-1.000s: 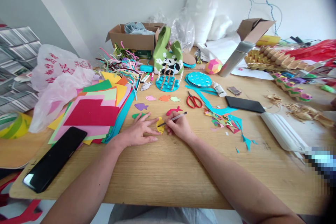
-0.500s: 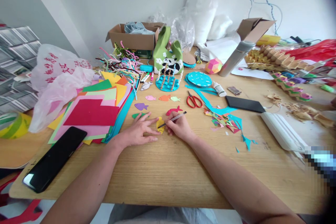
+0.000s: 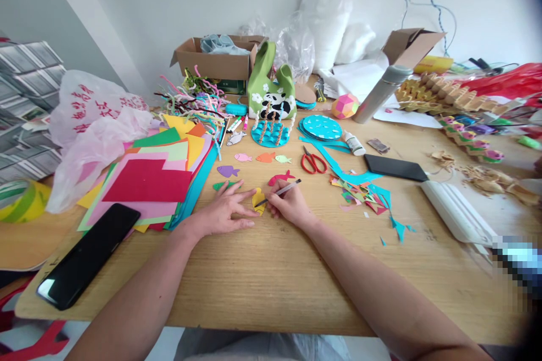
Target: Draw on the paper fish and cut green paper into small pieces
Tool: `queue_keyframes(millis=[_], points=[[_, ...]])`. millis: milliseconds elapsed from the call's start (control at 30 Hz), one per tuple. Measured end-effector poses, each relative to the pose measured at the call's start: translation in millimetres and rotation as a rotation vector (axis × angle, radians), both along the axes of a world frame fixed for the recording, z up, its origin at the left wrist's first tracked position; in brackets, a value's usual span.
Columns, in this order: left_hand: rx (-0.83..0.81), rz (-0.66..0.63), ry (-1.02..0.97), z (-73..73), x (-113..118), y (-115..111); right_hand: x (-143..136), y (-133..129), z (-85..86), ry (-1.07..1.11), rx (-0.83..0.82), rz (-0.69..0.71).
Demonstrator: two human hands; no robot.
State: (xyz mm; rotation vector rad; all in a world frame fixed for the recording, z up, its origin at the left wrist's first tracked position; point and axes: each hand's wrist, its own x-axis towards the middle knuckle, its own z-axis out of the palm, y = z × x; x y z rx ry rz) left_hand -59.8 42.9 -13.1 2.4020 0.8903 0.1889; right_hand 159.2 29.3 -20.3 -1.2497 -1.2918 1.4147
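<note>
A small yellow paper fish (image 3: 258, 198) lies on the wooden table between my hands. My left hand (image 3: 226, 208) rests flat with its fingers spread, fingertips touching the fish's left edge. In my right hand (image 3: 288, 203) is a slim pen (image 3: 289, 185), its tip on the yellow fish. Just beyond the right hand lies a red fish (image 3: 282, 178), and a green fish (image 3: 223, 186) is partly hidden behind my left fingers. Farther off are a purple fish (image 3: 227, 171), a pink fish (image 3: 243, 157), an orange fish (image 3: 266, 157) and a pale green fish (image 3: 283, 159).
Red-handled scissors (image 3: 314, 162) lie beyond the right hand, near paper scraps (image 3: 359, 194). Coloured sheets (image 3: 146, 183) and a black phone (image 3: 88, 256) are at left. A blue round base with twisted posts (image 3: 271, 134) stands before a green panda bag (image 3: 271, 93). A grey flask (image 3: 381, 96) leans at right.
</note>
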Motion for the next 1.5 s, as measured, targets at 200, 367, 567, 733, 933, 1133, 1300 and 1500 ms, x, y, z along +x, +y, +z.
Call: queue_keyframes(millis=[200,367,567,733,933,1133,1300,1500], points=[[-0.002,0.008,0.011,3.4,1,-1,1,0,-2.0,0.021,-0.006,-0.008],[0.015,0.001,0.006,2.7,1,-2,2,-2,-1.4,0.091,0.071,-0.087],[0.046,0.014,-0.004,4.4,2,-4,9,-1,1.6,0.077,0.173,-0.238],[0.090,0.018,-0.011,6.0,2,-5,21,3,0.6,0.037,0.162,-0.182],[0.134,0.001,-0.021,6.2,6,-7,26,4,-3.8,0.080,0.080,-0.133],[0.136,-0.016,0.028,0.2,12,-10,21,4,-5.9,0.007,0.055,-0.148],[0.145,0.000,0.033,-1.9,12,-9,19,5,-4.8,-0.009,0.054,-0.175],[0.191,0.016,0.007,-2.2,14,-11,19,6,-7.3,-0.009,0.070,-0.180]])
